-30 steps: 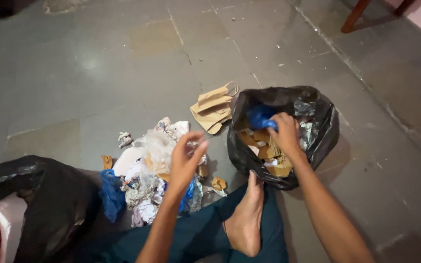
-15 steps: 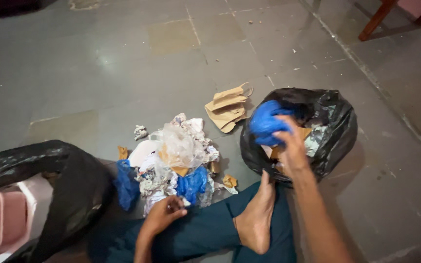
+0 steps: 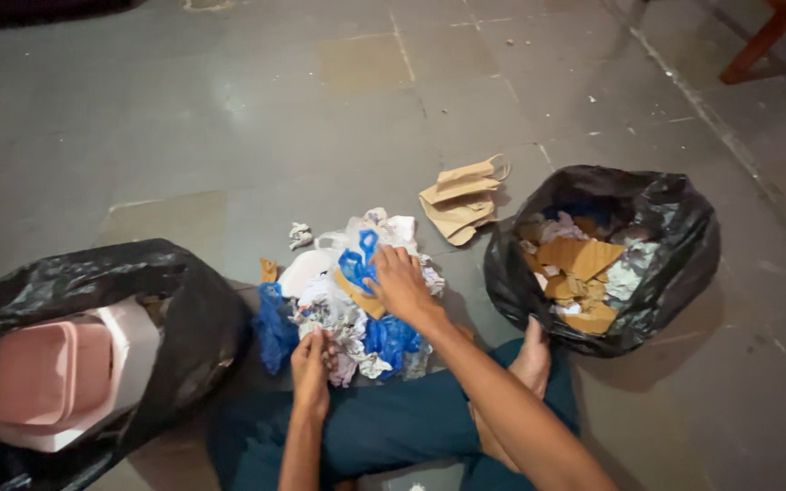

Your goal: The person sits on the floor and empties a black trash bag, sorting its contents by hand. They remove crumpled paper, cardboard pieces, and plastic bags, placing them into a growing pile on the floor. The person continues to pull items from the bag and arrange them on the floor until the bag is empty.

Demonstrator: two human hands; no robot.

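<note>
2 black plastic bin bags stand open on the grey tiled floor (image 3: 229, 118): 1 right of the mixed heap of crumpled paper and plastic scraps (image 3: 347, 300) holding brown cardboard pieces (image 3: 584, 264), 1 left of it holding a pink plastic tub (image 3: 47, 377). 1 folded brown paper bag (image 3: 461, 195) lies beyond the heap. The right hand (image 3: 402, 284) presses spread fingers onto the heap beside a blue plastic scrap (image 3: 359, 264); the left hand (image 3: 311, 368) has its fingers curled on crumpled paper at the heap's near edge

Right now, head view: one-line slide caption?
Seated person's right hand and left hand sort a mixed paper-and-plastic litter pile between two black bin bags.
</note>
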